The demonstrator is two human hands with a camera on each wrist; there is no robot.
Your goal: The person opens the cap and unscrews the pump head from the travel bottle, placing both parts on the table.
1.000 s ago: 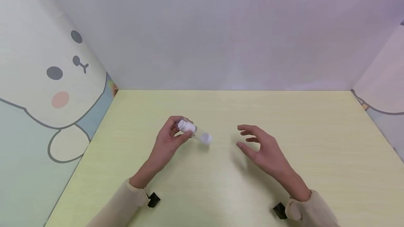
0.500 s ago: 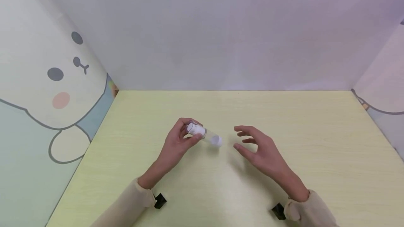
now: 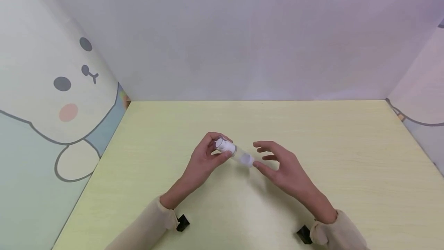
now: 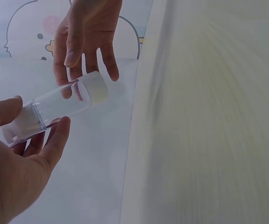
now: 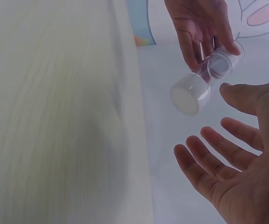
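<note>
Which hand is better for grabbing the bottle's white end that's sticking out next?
Probably the right hand: it's open, holds nothing and is right by that white end, while the left hand holds the clear bottle around its other end.

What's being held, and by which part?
The left grip holds a clear bottle by the white end farther from the right grip, which holds nothing.

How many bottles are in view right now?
1: a bottle, held tilted in the left hand above the table, one end toward the right hand. All three views show this same one.
</note>
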